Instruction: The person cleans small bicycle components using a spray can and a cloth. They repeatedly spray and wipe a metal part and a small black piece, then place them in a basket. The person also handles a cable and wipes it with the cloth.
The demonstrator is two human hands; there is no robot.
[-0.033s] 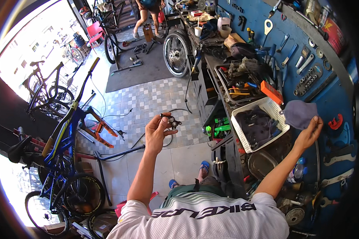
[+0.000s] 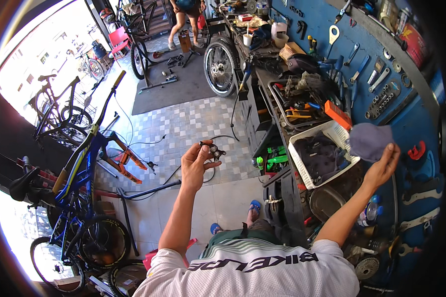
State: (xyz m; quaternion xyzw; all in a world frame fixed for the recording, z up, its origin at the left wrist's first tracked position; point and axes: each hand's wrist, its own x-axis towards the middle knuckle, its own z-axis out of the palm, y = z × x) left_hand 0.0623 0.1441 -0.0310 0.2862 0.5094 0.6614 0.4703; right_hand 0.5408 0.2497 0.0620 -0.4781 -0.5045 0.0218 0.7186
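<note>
left hand (image 2: 195,166), fingers partly curled, pinches a small black part (image 2: 213,150) in front of the body. right hand (image 2: 383,169) grips a grey cloth (image 2: 370,142) by its edge, near the white basket (image 2: 303,168). both items appear picked up; cloth-to-part contact is not made.
</note>
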